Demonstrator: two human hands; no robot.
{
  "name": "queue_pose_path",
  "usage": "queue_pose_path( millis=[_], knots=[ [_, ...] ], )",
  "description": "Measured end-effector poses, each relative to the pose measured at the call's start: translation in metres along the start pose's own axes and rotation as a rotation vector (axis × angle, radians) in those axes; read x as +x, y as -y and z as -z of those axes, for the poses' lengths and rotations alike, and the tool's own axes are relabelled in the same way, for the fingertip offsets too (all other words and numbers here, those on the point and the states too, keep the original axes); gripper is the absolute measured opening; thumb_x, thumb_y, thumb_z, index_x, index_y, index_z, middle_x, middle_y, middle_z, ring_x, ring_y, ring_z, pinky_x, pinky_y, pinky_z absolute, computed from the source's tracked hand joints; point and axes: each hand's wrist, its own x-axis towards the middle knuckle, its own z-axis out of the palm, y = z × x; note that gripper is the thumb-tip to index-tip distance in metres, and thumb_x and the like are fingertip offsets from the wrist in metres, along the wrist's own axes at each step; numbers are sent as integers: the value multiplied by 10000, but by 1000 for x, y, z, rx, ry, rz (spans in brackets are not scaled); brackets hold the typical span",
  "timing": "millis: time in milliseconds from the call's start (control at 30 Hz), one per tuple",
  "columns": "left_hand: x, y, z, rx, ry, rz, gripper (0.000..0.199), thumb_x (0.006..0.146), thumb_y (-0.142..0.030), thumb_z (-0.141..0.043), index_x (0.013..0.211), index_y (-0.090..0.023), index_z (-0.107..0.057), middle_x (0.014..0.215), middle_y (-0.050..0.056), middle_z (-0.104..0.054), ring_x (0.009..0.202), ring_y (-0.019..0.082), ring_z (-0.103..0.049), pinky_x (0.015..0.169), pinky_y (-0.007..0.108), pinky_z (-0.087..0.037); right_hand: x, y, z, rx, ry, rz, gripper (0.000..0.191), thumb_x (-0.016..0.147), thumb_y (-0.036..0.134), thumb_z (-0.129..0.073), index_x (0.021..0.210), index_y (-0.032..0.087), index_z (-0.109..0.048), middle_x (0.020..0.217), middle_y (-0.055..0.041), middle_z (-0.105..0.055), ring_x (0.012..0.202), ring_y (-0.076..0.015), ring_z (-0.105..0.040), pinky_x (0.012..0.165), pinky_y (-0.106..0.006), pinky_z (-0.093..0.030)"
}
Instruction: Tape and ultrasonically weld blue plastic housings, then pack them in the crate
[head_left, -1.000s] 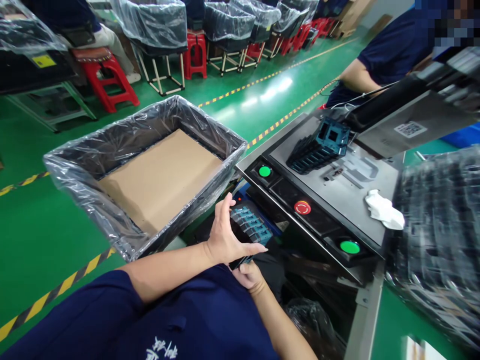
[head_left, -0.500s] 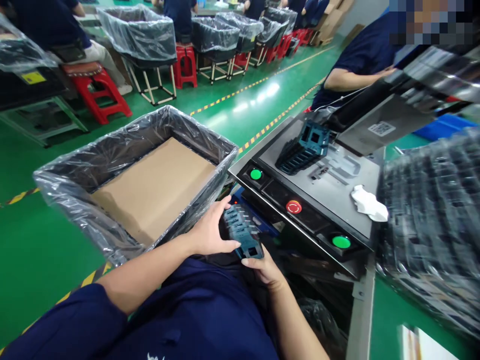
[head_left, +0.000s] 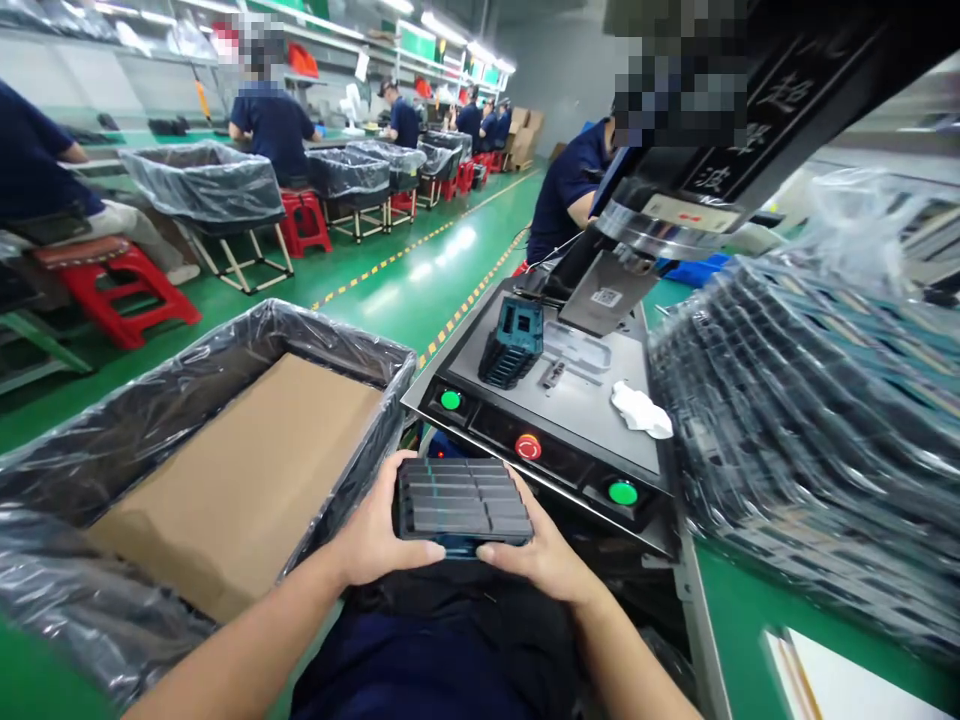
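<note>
Above the lap, left fingers [head_left: 388, 490] and right fingers [head_left: 523, 490] clasping a stack of black parts [head_left: 465, 500]

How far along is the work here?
Apparently done: the row of dark parts, grouped on the metal plate. In hand: a block of dark parts between the left hand and right hand. Possibly left: the plastic-layered stack; its state is unclear. Cardboard shows inside the lined bin.

Both hands' grip [head_left: 461, 530]: dark stack [head_left: 465, 500]; lined bin [head_left: 225, 480] left.
</note>
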Motion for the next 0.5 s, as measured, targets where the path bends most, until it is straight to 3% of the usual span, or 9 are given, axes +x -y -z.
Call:
queue_pose_path(
  millis=[133,267,367,433,500],
  knots=[
    [12,-21,-2,29,-136,-166,917,621,-342,-768,1375,-239,-257,1242,137,-528,1126,301,-565,962,492,-484,8,40,8,-215,-24,127,1084,659,358,-834,1525,237,-193,1519,-120,-310,1376,-293,-343,1157,-469,-248],
    [34,-57,2,258,-343,-382,952,577,-332,-796,1375,-251,-283,1213,123,-505,1078,284,-573,882,436,-532,17,62,16,-306,-192,290,1067,708,354,-805,1539,244,-145,1552,-109,-239,1418,-292,-259,1178,-453,-210],
    [66,-88,12,508,-495,-637,979,553,-358,-814,1372,-219,-296,1197,120,-491,1069,284,-558,900,435,-508,14,59,24,-287,-276,333,951,802,345,-720,1538,273,-123,1549,-113,-243,1393,-276,-312,1124,-459,-327],
    [95,-106,21,725,-573,-842,929,561,-396,-802,1340,-195,-337,1166,120,-497,1068,296,-544,925,457,-475,6,47,30,-324,-267,311,883,833,329,-681,1528,293,-139,1518,-120,-299,1335,-269,-397,1054,-454,-411],
    [127,-121,28,917,-598,-960,847,604,-438,-764,1308,-176,-373,1137,124,-513,1064,304,-535,938,472,-444,-5,27,36,-404,-254,256,828,838,306,-660,1515,295,-182,1480,-124,-358,1280,-265,-454,1012,-453,-446]
  ],
)
